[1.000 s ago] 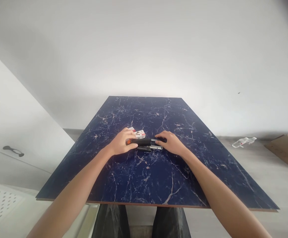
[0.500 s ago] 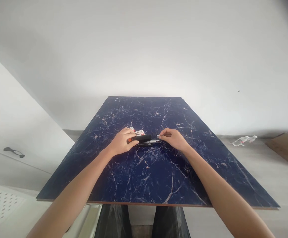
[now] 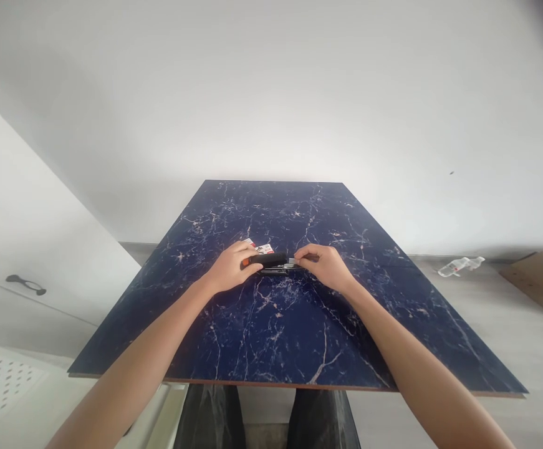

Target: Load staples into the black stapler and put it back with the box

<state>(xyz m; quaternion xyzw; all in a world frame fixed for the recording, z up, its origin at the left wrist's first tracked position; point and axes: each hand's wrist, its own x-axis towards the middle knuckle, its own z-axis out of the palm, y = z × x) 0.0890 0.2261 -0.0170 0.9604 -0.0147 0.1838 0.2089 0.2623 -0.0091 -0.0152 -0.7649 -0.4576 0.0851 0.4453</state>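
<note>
A black stapler (image 3: 273, 260) with an orange patch lies on the dark blue marbled tabletop, its bright metal tray sticking out at the right end. Around its left end my left hand (image 3: 232, 267) is closed, thumb in front and fingers behind. My right hand (image 3: 323, 264) pinches a small silvery strip of staples (image 3: 292, 260) at the tray, thumb and fingertips together. Just behind the stapler is a small white and red box (image 3: 265, 249), partly covered by the left fingers.
The tabletop (image 3: 271, 337) reaches to a white wall at the back. White cabinet doors with a dark handle (image 3: 26, 285) stand at left. On the floor at right lie clear plastic bottles (image 3: 461, 266) and a cardboard box (image 3: 538, 282).
My right hand has shifted slightly left, bringing the staple strip against the stapler's metal tray. My left hand keeps its hold on the stapler.
</note>
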